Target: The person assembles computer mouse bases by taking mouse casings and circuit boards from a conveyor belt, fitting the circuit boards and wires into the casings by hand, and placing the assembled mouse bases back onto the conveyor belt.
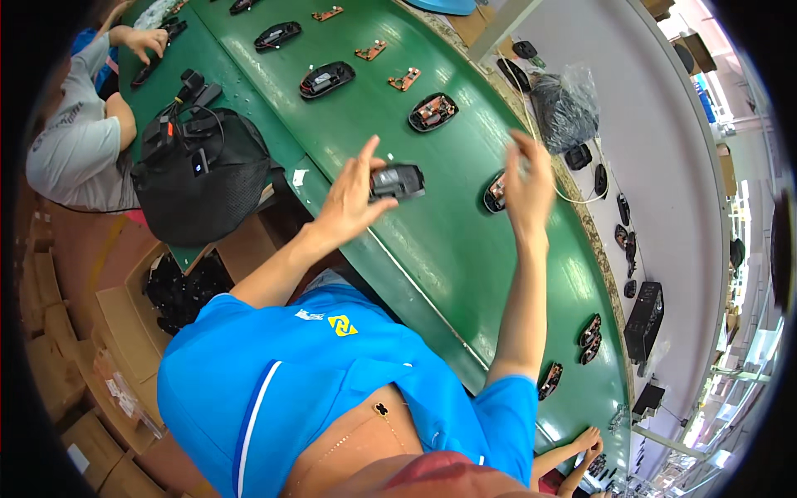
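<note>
My left hand (344, 199) is over the near side of the green belt, index finger stretched out and thumb apart. Between thumb and fingers it grips one end of a black computer mouse shell (400, 182), slightly blurred. To its right, my right hand (531, 187) is smeared by motion, so its fingers do not show clearly. It partly covers an oval mouse base (496, 192) with a brown circuit board inside; whether they touch I cannot tell. Farther up the belt lies another mouse base (432, 111) with a board in it.
Loose circuit boards (404, 79) and black shells (327, 80) line the green belt (448, 266). A black bag (203, 178) sits at left, near a co-worker's hand (145, 41). A grey plastic bag (566, 104) and a black box (644, 322) are on the far ledge.
</note>
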A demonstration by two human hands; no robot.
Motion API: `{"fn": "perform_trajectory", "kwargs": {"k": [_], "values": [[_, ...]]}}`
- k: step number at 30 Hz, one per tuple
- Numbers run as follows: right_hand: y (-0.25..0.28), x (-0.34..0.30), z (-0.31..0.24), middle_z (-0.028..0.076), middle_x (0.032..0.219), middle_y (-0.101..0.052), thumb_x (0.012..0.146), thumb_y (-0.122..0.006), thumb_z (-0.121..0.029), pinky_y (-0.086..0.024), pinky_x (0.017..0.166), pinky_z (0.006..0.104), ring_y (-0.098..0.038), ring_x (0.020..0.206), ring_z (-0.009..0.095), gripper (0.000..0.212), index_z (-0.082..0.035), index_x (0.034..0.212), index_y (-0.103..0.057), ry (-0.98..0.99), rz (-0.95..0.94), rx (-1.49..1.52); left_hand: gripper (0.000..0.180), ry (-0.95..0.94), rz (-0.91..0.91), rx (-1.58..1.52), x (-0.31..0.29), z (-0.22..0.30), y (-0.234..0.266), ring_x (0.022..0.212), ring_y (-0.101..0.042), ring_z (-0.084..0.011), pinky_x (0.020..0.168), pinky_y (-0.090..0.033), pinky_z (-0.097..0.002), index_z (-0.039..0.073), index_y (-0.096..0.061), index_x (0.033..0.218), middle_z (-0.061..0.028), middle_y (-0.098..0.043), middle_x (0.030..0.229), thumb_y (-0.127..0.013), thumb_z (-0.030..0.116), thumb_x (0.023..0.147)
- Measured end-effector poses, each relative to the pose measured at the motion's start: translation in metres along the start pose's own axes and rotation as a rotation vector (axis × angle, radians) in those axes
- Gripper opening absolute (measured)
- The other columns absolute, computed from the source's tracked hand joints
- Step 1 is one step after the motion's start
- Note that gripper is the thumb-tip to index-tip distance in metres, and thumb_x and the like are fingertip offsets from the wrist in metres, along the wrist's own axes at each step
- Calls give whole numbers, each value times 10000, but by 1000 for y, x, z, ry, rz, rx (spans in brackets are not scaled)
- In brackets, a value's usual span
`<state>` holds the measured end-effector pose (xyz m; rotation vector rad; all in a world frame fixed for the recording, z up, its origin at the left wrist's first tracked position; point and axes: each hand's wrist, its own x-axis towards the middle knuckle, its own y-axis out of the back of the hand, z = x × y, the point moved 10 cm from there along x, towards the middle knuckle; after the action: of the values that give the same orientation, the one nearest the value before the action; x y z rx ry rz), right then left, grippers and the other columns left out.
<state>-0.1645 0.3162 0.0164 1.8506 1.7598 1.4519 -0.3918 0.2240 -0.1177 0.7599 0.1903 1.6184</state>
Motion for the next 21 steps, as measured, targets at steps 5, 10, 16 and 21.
{"fn": "perform_trajectory", "kwargs": {"k": [5, 10, 16, 21], "values": [[-179, 95, -14, 130, 1134, -710, 948, -518, -581, -456, 924, 507, -637, 1086, 325, 562, -112, 1195, -701, -14, -398, -363, 1021, -125, -208, -93, -22, 51, -36, 1096, -575, -322, 1009, -460, -415, 3, -202, 1589, -184, -600, 1270, -812, 82, 774], [-259, 83, -3, 173, 1354, -604, 901, -604, -663, -455, 965, 548, -542, 1281, 362, 667, -168, 1346, -641, -5, -586, -621, 1007, -138, -366, -238, -30, 73, -63, 1142, -550, -305, 1020, -453, -400, -3, -230, 1585, -171, -596, 1314, -816, 86, 771], [-238, 130, -2, 238, 1087, -608, 824, -775, -337, -527, 820, 524, -612, 963, 432, 394, -24, 1010, -626, 134, -364, -268, 1001, -184, -483, -249, 2, 115, -79, 1141, -542, -286, 1016, -453, -390, 6, -254, 1578, -143, -609, 1314, -828, 87, 763], [-168, 88, 28, 211, 1121, -618, 809, -796, -316, -530, 844, 511, -621, 978, 410, 404, -53, 1067, -628, 344, -507, 271, 949, -241, -554, -228, 10, 136, -103, 1136, -536, -278, 1013, -451, -396, 16, -297, 1561, -133, -611, 1314, -823, 103, 776]]}}
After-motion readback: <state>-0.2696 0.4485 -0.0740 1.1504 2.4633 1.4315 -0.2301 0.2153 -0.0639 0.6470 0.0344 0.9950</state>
